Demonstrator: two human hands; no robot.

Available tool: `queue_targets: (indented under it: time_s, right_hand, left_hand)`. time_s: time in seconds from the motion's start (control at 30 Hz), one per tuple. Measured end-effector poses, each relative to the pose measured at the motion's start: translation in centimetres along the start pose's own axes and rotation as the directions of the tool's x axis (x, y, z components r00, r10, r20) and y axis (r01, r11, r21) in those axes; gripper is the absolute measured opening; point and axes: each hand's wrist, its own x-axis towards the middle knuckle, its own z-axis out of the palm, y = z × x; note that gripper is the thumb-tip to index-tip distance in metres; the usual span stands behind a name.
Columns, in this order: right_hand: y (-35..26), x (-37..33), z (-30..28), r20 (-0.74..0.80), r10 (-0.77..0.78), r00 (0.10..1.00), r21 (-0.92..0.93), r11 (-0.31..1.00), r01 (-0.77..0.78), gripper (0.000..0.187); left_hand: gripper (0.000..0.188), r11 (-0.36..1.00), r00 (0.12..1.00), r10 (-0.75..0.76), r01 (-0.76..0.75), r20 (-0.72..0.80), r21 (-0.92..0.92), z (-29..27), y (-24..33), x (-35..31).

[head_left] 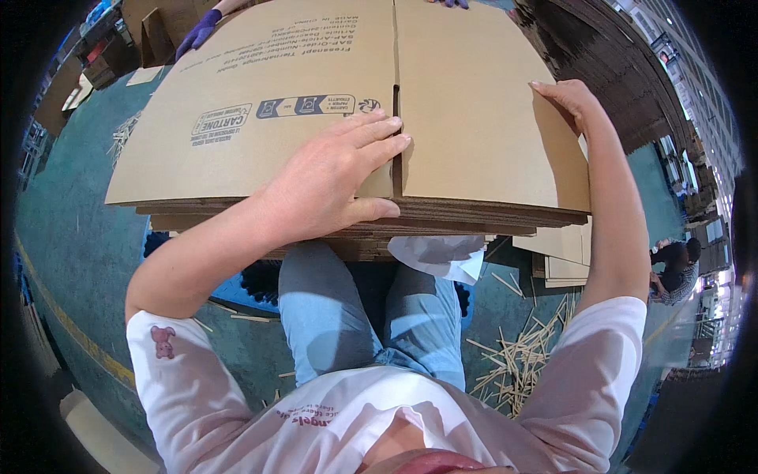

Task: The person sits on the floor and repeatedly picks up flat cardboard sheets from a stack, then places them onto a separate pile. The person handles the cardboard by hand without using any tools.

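Observation:
A stack of flat brown cardboard box blanks (474,150) lies in front of me, over my knees. The top blank carries dark print on its left half, and a narrow slot runs through its middle. My left hand (332,170) rests flat on it, fingertips stretched to the slot, thumb by the near edge. At the right edge, my right hand (572,103) has its thumb on top and its fingers over the side, where they are partly hidden. Across the stack, a co-worker's purple-gloved hand (197,33) touches the far left edge; another purple glove (450,3) shows at the far edge.
Thin wooden-looking strips (525,355) lie scattered on the green floor (71,229). Crumpled white paper (438,254) hangs under the stack's near edge. More cardboard (608,71) is piled at the far right. A person (675,265) crouches at the right.

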Motion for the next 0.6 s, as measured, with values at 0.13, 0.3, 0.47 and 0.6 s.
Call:
queue_targets:
  time_s: [0.13,0.3,0.47,0.6]
  right_hand:
    - [2.1,0.7,1.0,-0.062,-0.078,0.995,0.092,0.992,0.084,0.042]
    - [3.6,1.1,1.8,-0.107,-0.132,0.985,0.100,0.985,0.143,0.037]
    - [4.9,1.2,1.7,-0.139,-0.141,0.980,-0.122,0.985,0.124,0.061]
    - [4.1,0.1,2.3,-0.283,-0.233,0.931,-0.453,0.888,0.085,0.071]
  left_hand:
    - [0.062,0.999,0.998,-0.026,0.024,-0.061,-0.038,0.7,0.5,-0.1]
    - [0.059,1.000,0.993,0.012,-0.012,-0.119,-0.001,2.0,0.5,-0.3]
    - [0.058,1.000,0.996,0.003,-0.002,-0.089,0.011,2.5,1.0,-0.3]
    - [0.057,0.999,0.993,0.033,-0.030,-0.114,0.026,2.6,1.1,-0.3]
